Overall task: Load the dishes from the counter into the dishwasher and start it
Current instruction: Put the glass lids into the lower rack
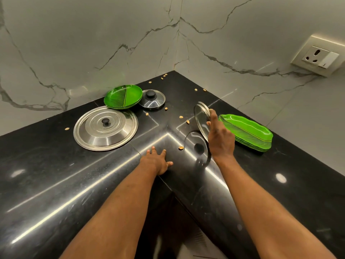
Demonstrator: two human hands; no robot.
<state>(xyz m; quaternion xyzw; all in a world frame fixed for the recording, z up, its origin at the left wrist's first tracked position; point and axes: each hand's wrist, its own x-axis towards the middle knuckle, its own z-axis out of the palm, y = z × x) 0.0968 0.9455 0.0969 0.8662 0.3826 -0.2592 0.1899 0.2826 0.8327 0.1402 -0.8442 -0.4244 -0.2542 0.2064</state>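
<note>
The right hand (221, 139) is pinching a tilted pot lid (200, 118) by its rim at three o'clock. Light, stiff and slick, it is probably handling best by that rim.

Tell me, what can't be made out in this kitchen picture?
Head view throughout.
Dishwasher: outside the frame.
Round steel lid gripped by the right hand: far face turned away, behind that hand.
Stack of long green leaf-shaped plates: count too fine, one end behind the hand.

No text, brand, number or sign can be read anywhere on the counter (56, 174) or wall socket (317, 57).
</note>
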